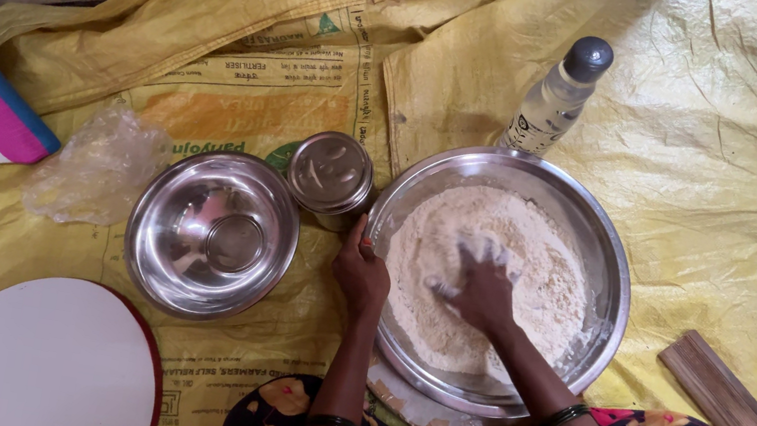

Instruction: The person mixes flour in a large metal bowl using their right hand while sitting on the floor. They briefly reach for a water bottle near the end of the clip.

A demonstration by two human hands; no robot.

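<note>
Nearest you, your right hand (485,291) is sunk in the flour (489,279), its fingers curled together on a clump and dusted white, while your left hand (360,276) lies against the outer rim of the large steel basin (613,281), fingers loosely apart, pressing rather than gripping. The flour fills the basin's middle as a pale mound, and the basin sits on the yellow sacking (748,180) right in front of your knees. To work it well, keep the left hand firm on the rim so the basin does not slide on the slick sacking, and draw the flour in from the sides toward the centre instead of pushing it out over the edge. Just left of your bracing hand stands a small lidded steel tin (332,173), nearly touching the basin, and beside that an empty steel bowl (212,232); both are near enough for an elbow to knock. A round white board (42,357) lies at your lower left, a crumpled clear plastic bag (98,163) beyond the bowl, and a flat wooden piece (728,402) to your right. Farthest off, a clear bottle with a grey cap (556,97) stands just behind the basin.
</note>
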